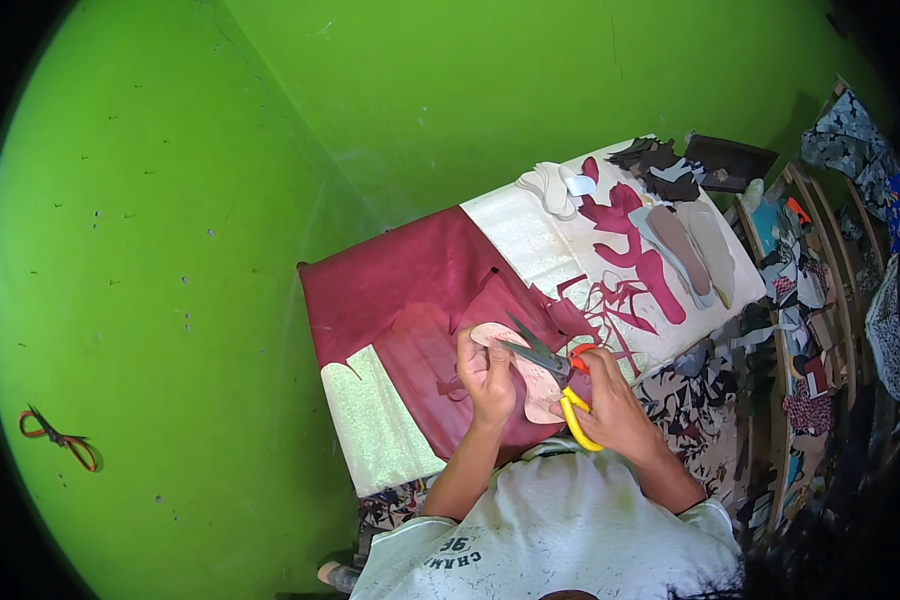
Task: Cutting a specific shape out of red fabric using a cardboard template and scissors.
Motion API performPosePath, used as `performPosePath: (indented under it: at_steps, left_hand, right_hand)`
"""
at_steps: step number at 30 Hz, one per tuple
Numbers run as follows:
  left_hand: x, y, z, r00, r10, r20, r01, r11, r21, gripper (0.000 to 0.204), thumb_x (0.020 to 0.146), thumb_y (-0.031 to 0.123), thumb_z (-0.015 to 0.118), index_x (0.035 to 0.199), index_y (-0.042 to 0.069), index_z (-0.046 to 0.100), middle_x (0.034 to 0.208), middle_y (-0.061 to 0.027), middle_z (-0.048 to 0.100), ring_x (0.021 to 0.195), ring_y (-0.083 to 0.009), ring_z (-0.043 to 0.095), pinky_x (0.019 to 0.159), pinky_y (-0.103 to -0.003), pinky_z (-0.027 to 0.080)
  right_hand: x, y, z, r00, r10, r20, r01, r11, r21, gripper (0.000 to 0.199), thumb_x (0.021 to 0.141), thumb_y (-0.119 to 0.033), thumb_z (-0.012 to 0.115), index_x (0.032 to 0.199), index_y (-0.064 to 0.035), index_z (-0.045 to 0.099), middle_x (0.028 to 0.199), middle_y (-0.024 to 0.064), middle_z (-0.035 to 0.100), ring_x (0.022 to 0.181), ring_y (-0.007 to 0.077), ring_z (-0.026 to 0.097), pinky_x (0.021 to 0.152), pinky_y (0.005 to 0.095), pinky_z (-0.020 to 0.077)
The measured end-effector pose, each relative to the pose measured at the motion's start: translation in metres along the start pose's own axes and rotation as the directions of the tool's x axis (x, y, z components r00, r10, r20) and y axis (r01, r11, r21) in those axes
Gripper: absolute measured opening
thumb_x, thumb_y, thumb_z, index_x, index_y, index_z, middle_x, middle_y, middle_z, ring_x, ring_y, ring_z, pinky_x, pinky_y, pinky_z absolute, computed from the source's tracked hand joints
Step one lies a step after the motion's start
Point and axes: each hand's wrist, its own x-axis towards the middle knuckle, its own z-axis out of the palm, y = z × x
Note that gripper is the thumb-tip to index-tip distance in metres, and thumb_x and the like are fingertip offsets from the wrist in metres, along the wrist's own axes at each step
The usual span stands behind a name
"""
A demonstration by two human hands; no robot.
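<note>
My left hand (490, 382) is closed on a pale pink, curved shoe pattern piece (540, 385), pinching it near its upper left end. Wrapped through the handles of a pair of scissors (544, 358), one handle orange-red and the other yellow, is my right hand (615, 408). The dark blades stand apart and point up and left, crossing over the pattern piece. Whether they bite into any material cannot be made out. Beneath both hands lies a maroon leather sheet (390, 255), with a loose maroon section on top of it.
Thin maroon offcuts (610, 310), curved maroon pieces (655, 285) and grey-beige soles (705, 250) cover the table's right side. A dark tray (730, 163) sits at the far corner. Scrap-filled wooden shelves (805, 300) stand at right. Other scissors (58, 438) hang on the green wall.
</note>
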Motion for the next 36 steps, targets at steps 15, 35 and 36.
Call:
performPosePath:
  at_steps: [15,35,36]
  left_hand:
    - [0.001,-0.001,0.016,0.988,0.054,-0.146,-0.073,0.989,-0.132,0.009,0.090,0.004,0.048,0.095,0.006,0.040,0.086,-0.0043,0.051,0.077,-0.0121,0.053,0.071,-0.028,0.046]
    - [0.005,-0.006,0.023,0.981,0.073,-0.180,-0.089,0.993,-0.081,0.006,0.092,0.009,0.045,0.094,0.007,0.040,0.081,-0.0046,0.048,0.069,-0.0111,0.047,0.067,-0.028,0.044]
    - [0.005,-0.008,0.022,0.982,0.069,-0.176,-0.084,0.993,-0.079,0.006,0.092,0.009,0.045,0.094,0.007,0.040,0.081,-0.0046,0.048,0.069,-0.0111,0.047,0.067,-0.028,0.044]
  right_hand:
    - [0.003,-0.016,0.008,0.992,0.039,0.120,-0.038,0.999,-0.011,0.059,0.077,-0.027,0.068,0.106,0.0121,0.035,0.094,0.0263,0.040,0.085,0.0397,0.047,0.076,0.0436,0.0400]
    - [0.009,-0.018,0.020,1.000,-0.003,-0.001,0.003,1.000,-0.026,0.056,0.077,-0.030,0.068,0.098,0.0114,0.036,0.091,0.0299,0.041,0.080,0.0420,0.047,0.072,0.0445,0.0396]
    - [0.009,-0.017,0.020,1.000,-0.012,-0.009,0.011,0.999,-0.038,0.057,0.077,-0.030,0.068,0.099,0.0116,0.036,0.091,0.0298,0.041,0.079,0.0421,0.047,0.072,0.0445,0.0398]
